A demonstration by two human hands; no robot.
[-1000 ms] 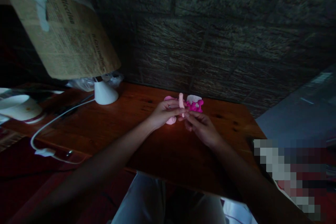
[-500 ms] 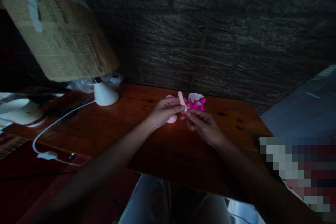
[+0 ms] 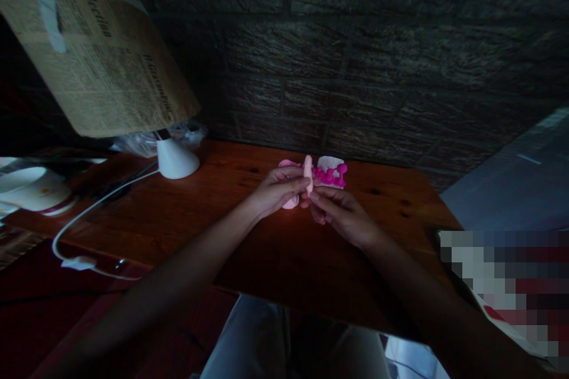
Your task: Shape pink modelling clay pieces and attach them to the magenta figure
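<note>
My left hand (image 3: 276, 190) and my right hand (image 3: 338, 214) meet over the wooden table (image 3: 222, 213), fingertips pinched together on a pale pink clay roll (image 3: 307, 168) that stands upright between them. Just behind the roll lies a cluster of bright magenta clay pieces (image 3: 331, 175) on a small white sheet (image 3: 329, 163). A flat light pink clay lump (image 3: 291, 203) peeks out under my left hand, and another pink piece (image 3: 287, 163) lies behind it.
A white lamp base (image 3: 176, 160) stands at the back left under a newspaper-covered shade (image 3: 102, 62), its white cable (image 3: 80, 219) trailing over the table's left edge. A white dish (image 3: 26, 186) sits far left. A brick wall (image 3: 355, 59) backs the table.
The pink roll has tilted from a slight lean back to upright between my fingertips. Both hands stay in nearly the same spot.
</note>
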